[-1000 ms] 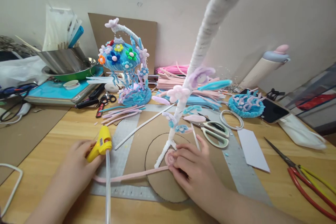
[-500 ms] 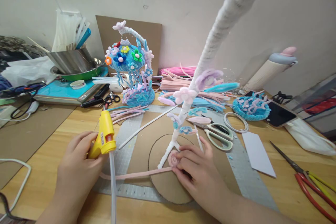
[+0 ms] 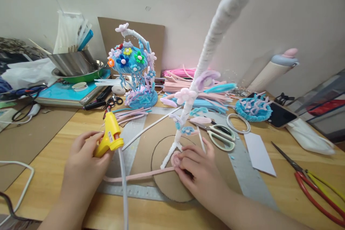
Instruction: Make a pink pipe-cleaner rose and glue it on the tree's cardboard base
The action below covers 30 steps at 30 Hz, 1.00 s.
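My left hand [image 3: 87, 163] is closed round the handle of a yellow glue gun [image 3: 110, 134], whose nozzle points away from me; a long translucent glue stick [image 3: 124, 187] trails from its back. With bent fingers my right hand [image 3: 198, 169] grips a pink pipe cleaner coil [image 3: 175, 159] at the foot of a white wrapped stem [image 3: 192, 91]. The coil's loose tail [image 3: 140, 175] stretches left toward my left hand. Pink, purple and blue fuzzy flowers [image 3: 185, 95] sit along the stem. Beneath lies a cardboard sheet [image 3: 145, 143] with a drawn circle.
A blue flowered pipe cleaner lamp shape [image 3: 134, 61] stands at the back. Pipe cleaner bundles [image 3: 178, 84] lie behind the stem. Green-handled scissors [image 3: 219, 136], a white card [image 3: 259, 154], a phone [image 3: 281, 115] and red-and-yellow-handled scissors [image 3: 307, 179] are on the right.
The glue gun has tipped a little and shifted slightly right in view. The white stem now leans less to the right, its tip further left. Both hands keep their hold.
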Tool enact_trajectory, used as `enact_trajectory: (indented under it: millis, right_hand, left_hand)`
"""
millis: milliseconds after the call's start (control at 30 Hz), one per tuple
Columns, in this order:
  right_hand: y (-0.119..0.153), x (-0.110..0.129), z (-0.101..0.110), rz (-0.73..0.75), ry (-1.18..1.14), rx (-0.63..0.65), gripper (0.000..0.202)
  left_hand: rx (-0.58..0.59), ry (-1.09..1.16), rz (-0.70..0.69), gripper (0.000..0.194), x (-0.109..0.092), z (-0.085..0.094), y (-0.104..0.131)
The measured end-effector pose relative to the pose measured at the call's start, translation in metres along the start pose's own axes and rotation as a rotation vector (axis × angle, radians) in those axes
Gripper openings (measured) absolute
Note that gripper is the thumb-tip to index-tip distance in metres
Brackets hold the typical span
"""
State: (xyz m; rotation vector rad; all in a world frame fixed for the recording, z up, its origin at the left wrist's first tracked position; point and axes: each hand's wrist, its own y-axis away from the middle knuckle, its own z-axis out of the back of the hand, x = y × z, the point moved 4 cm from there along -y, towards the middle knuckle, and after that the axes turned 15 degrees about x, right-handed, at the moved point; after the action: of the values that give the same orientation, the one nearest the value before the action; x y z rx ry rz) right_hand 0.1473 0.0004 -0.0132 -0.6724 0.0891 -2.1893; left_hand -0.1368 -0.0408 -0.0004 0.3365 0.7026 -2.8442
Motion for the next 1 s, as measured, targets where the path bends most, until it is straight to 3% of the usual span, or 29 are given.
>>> enact_trajectory:
  millis: [200, 567, 833, 933, 1000]
  right_hand:
    - [-0.002, 0.005, -0.001, -0.078, -0.010, 0.051, 0.015]
    - [0.001, 0.016, -0.003, -0.200, 0.044, 0.075, 0.018]
    - [0.023, 0.019, 0.000, -0.128, 0.039, 0.040, 0.024]
    - [0.030, 0.019, 0.007, -0.161, -0.032, -0.070, 0.024]
    - [0.031, 0.023, 0.010, -0.216, -0.234, -0.140, 0.020]
  left_hand:
    - [0.031, 0.013, 0.147, 0.030, 0.003, 0.008, 0.001]
    - [0.053, 0.094, 0.111, 0.032, -0.017, 0.036, 0.017]
    - [0.304, 0.352, 0.102, 0.046, -0.027, 0.014, 0.032]
    - [0.321, 0.399, 0.079, 0.045, -0.033, 0.003, 0.038]
    - [0.291, 0.390, 0.050, 0.043, -0.037, -0.002, 0.040]
